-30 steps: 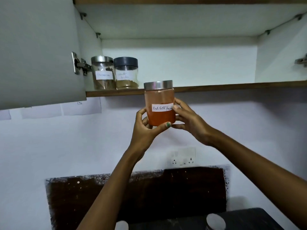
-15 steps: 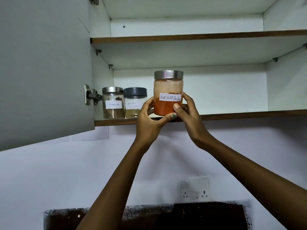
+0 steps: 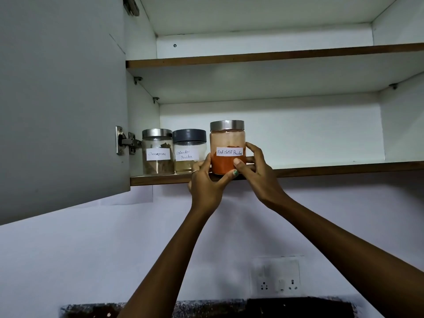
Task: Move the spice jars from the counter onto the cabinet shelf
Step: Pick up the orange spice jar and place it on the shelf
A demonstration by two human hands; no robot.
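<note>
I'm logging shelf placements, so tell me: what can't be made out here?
Head view only:
- Whether the red chilli powder jar rests on the lower shelf: its base is hidden by the left hand and right hand.
- The counter: cut off by the bottom edge.
- The upper shelf surface: seen from below.
- Part of the coriander powder jar: behind the left hand.

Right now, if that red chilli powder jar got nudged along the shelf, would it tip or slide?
The red chilli powder jar looks wide and squat, so it would probably slide rather than tip. Its smooth clear wall may be slippery and breakable. Mostly full, it is likely fairly heavy.
</note>
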